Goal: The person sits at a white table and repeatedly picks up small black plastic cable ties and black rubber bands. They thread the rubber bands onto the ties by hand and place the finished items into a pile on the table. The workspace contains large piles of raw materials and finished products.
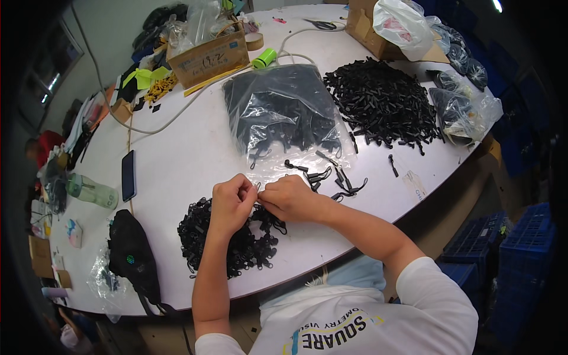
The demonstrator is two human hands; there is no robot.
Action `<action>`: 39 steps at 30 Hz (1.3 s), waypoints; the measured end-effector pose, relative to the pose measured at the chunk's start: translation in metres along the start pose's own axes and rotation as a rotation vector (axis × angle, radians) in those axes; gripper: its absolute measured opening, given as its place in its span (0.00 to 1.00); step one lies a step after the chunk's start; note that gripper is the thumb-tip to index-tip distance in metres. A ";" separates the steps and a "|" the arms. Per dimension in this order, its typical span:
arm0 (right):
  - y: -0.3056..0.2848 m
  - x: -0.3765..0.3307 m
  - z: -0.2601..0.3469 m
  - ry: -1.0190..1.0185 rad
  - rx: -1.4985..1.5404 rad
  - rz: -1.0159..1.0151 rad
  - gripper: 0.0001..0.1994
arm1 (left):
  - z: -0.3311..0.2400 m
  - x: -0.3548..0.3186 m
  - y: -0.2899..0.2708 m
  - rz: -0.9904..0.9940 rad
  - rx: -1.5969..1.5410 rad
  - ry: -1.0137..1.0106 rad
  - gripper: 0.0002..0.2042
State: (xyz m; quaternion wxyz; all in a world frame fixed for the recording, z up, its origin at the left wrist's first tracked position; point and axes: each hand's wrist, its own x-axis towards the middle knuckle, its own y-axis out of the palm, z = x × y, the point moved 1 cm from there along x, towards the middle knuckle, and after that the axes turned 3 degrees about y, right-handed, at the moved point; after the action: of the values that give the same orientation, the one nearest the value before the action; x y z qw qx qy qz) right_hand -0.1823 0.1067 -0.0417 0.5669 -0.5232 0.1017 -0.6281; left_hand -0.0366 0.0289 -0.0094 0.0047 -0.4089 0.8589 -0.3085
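Note:
My left hand (232,201) and my right hand (290,198) meet fingertip to fingertip above the near part of the table, both closed in a pinch. Between them shows the thin loop of a cord zipper pull (258,186), at my right fingertips; what my left fingers pinch is hidden. Below my hands lies a heap of small black parts that look like zipper sliders (236,254), partly covered by my left forearm. Several loose black zipper pulls (343,180) lie just beyond my right hand, next to a clear plastic bag (284,106) full of black zipper pulls.
A large pile of black zipper pulls (381,103) spreads at the right. Phone (128,176), green bottle (92,190) and black pouch (133,254) lie at the left. A cardboard box (210,59) and grey cable (171,124) are farther back. Blue crates (526,236) stand right of the table.

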 end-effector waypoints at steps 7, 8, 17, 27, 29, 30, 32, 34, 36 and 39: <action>-0.001 0.001 0.002 -0.023 0.007 0.038 0.05 | 0.003 -0.001 0.000 0.003 -0.026 0.014 0.08; -0.001 0.001 0.001 -0.012 0.001 0.032 0.05 | 0.003 -0.001 0.000 -0.005 -0.037 0.009 0.08; -0.002 0.002 0.003 -0.020 0.019 -0.054 0.06 | -0.001 0.000 -0.002 -0.001 -0.037 -0.010 0.08; -0.001 0.001 0.002 -0.017 0.014 -0.061 0.06 | 0.000 -0.001 -0.001 0.006 -0.014 -0.006 0.07; -0.001 0.001 0.002 -0.015 0.012 -0.064 0.07 | -0.002 -0.001 -0.001 0.008 -0.017 -0.011 0.07; -0.001 0.001 0.002 -0.015 0.014 -0.067 0.07 | -0.003 0.000 -0.002 0.009 -0.016 -0.010 0.07; -0.001 0.001 0.002 -0.001 0.018 -0.039 0.06 | -0.003 0.000 -0.001 0.010 -0.011 -0.005 0.07; -0.003 0.001 0.001 0.030 0.019 0.021 0.06 | -0.001 0.000 0.002 0.015 -0.008 0.009 0.08; 0.000 0.000 -0.002 0.034 -0.001 0.110 0.05 | 0.003 0.000 0.004 0.022 0.024 0.029 0.08; 0.002 0.003 -0.003 0.096 -0.041 0.193 0.05 | 0.011 -0.002 0.007 0.059 0.084 -0.009 0.06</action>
State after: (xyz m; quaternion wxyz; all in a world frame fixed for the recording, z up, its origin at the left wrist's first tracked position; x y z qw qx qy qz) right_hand -0.1827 0.1027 -0.0428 0.6086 -0.4919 0.1913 -0.5926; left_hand -0.0376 0.0277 -0.0222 0.0347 -0.3842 0.8568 -0.3421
